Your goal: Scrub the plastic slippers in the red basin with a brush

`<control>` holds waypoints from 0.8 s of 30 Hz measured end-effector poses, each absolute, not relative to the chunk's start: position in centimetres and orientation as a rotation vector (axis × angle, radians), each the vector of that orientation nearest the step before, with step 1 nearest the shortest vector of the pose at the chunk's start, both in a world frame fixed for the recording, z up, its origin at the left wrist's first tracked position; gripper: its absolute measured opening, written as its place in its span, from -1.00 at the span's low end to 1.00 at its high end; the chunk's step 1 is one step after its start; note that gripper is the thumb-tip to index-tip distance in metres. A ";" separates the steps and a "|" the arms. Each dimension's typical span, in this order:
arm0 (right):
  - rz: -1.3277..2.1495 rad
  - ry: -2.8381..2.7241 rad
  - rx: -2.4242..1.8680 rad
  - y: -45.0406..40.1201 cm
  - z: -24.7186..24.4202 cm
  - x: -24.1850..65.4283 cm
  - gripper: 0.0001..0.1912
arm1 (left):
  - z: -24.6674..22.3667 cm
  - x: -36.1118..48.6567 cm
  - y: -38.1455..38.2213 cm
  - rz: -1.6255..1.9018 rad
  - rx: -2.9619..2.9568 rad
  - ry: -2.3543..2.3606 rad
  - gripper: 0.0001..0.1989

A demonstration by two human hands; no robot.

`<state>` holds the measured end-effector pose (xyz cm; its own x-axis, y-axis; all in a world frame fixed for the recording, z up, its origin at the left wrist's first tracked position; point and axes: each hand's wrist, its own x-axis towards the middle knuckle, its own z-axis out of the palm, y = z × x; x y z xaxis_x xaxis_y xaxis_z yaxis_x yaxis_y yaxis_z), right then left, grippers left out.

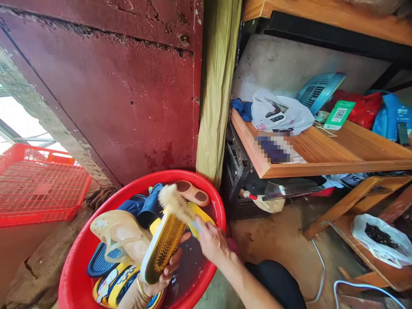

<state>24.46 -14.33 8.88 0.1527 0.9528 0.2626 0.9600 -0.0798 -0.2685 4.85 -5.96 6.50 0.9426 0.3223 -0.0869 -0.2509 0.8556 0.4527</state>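
Note:
My left hand (167,272) grips a yellow slipper (169,242) with a white edge, tilted upright over a red basin (72,266). My right hand (210,240) is closed round the handle of a brush (174,201), whose pale bristles lie at the slipper's upper end. Dark water (189,262) shows in the basin. Around the held slipper lie a beige flip-flop (124,229), blue slippers (149,206), a blue ribbed sole (104,259), a yellow and blue slipper (119,283), a pinkish sole (193,193) and another yellow slipper (201,214).
A red plastic crate (41,184) stands at the left. Behind the basin are a dark red door (138,98) and a covered post (214,94). At the right, a wooden shelf (341,150) holds bags and a blue fan (320,92); a white cable (363,285) lies below.

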 end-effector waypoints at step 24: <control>-0.013 -1.813 -1.876 -14.4 8.2 23.7 -0.46 | 6.2 2.9 -6.8 0.163 0.439 0.294 -0.77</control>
